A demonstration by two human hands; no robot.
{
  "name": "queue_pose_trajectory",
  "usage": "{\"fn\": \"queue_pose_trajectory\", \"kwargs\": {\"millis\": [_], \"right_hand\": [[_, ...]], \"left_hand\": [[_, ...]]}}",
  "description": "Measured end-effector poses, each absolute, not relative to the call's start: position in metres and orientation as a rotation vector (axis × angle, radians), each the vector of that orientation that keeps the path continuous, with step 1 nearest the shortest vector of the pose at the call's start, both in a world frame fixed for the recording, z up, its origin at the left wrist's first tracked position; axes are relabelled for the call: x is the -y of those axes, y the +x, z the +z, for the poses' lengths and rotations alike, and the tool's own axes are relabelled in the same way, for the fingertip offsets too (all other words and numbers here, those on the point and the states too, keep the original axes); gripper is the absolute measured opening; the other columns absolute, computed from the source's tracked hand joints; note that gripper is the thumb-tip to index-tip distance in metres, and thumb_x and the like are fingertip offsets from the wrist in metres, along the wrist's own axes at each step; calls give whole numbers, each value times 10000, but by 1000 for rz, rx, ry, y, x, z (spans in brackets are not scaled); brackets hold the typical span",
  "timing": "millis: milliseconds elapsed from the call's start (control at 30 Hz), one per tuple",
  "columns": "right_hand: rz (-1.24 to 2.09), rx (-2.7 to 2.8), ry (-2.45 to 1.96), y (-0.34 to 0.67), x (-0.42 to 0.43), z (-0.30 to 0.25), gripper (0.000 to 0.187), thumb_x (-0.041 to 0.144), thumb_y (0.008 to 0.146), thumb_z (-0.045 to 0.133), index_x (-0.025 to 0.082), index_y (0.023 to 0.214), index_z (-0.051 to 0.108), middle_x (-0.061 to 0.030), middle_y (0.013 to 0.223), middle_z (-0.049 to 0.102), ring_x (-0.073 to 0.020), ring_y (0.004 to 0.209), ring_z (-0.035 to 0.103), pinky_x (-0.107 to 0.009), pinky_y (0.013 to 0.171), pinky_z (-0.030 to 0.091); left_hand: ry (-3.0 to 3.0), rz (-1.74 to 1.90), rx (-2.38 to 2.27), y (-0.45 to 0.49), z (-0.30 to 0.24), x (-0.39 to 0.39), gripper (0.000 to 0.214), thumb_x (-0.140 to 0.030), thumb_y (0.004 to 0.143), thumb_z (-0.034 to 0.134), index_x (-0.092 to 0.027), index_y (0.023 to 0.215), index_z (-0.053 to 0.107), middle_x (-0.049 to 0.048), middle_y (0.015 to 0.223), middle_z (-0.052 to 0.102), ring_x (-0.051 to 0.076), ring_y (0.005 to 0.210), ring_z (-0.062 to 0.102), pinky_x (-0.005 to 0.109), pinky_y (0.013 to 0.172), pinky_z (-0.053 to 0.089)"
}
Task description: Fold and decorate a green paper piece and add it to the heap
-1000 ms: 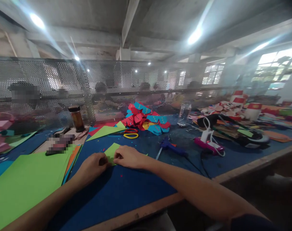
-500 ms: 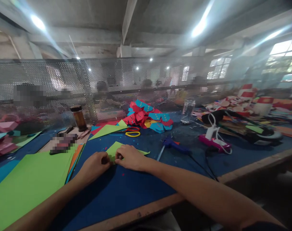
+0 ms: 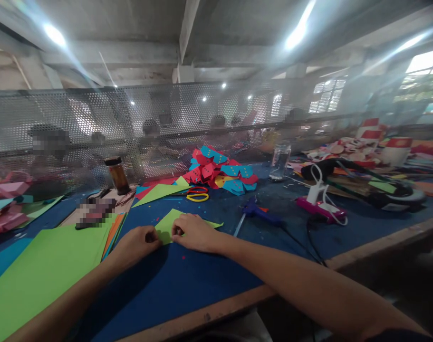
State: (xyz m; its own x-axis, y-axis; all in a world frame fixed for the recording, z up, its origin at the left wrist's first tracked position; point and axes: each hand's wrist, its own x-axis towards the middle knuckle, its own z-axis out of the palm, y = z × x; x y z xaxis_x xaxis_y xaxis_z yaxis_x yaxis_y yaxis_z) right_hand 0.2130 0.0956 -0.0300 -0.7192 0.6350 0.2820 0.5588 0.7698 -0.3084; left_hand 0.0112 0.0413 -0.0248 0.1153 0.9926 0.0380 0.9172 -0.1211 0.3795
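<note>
A small folded piece of green paper point(image 3: 168, 223) lies on the blue table top point(image 3: 187, 285) in front of me. My left hand point(image 3: 136, 244) pinches its near left edge with curled fingers. On the paper's right part my right hand point(image 3: 195, 232) presses down, fingers bent and closed on it. Both hands almost touch over the sheet.
A stack of green and coloured sheets point(image 3: 48, 266) lies at the left. Behind are scissors point(image 3: 197, 194), a green paper triangle point(image 3: 159, 191), a brown bottle point(image 3: 117, 175), a pile of red and blue paper pieces point(image 3: 219, 171), a glue gun point(image 3: 259, 213), a glass jar point(image 3: 279, 161) and a perforated metal screen point(image 3: 130, 128). The table's wooden edge point(image 3: 373, 247) runs at the right.
The hands have stayed on the green paper with only small finger shifts. The view has turned slightly, so things at the right sit a little further right.
</note>
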Motion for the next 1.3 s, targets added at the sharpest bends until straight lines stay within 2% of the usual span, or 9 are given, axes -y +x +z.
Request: {"fn": "queue_pose_trajectory", "kwargs": {"millis": [533,1300], "right_hand": [[328,2602,-923,214,-93,-26,100,281,823,626,191,859,648,-37,938,634,-184,895,565,-302,773,377],[338,2595,-916,214,-92,-24,76,253,819,626,184,846,644,-38,923,636,-179,893,567,-302,800,377]], "left_hand": [[2111,317,-1839,-4,-22,-45,292,-464,752,535,-183,712,606,7,666,617,170,624,549,262,566,328],[2113,220,-1696,-27,-11,-47,221,-383,709,538,-177,696,617,-9,649,595,172,656,560,243,569,363]]}}
